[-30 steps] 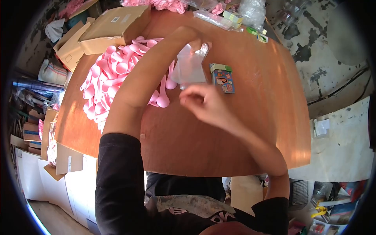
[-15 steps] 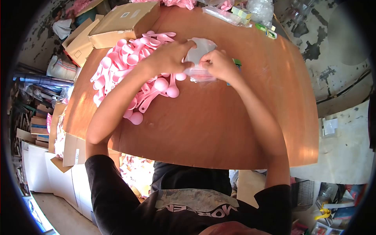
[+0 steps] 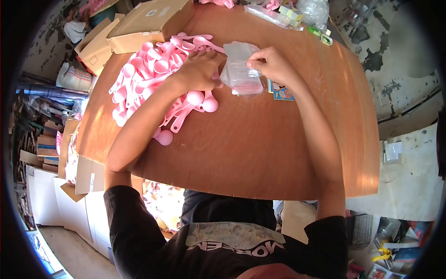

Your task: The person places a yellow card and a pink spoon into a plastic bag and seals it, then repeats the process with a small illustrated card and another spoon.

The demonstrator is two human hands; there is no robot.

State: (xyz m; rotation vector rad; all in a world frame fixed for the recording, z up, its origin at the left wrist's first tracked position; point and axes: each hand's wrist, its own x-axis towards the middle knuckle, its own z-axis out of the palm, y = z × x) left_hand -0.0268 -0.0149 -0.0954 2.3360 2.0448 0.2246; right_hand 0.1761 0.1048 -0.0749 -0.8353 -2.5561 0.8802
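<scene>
Clear plastic bags (image 3: pixel 239 69) are lying on the table (image 3: pixel 232 149) between both hands, seemingly for easy reach, the right hand (image 3: pixel 275 65) pinching an edge with closed fingertips while the left hand (image 3: pixel 200 72) is resting open over the pink spoons (image 3: pixel 161 67) heaped beside them.

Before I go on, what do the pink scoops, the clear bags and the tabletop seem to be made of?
Pink scoops: probably moulded plastic, smooth, with soft highlights and even colour.
Clear bags: thin plastic film, see-through, creased and glinting.
Tabletop: likely wood or veneer, reddish-brown with slight sheen and faint grain.
</scene>
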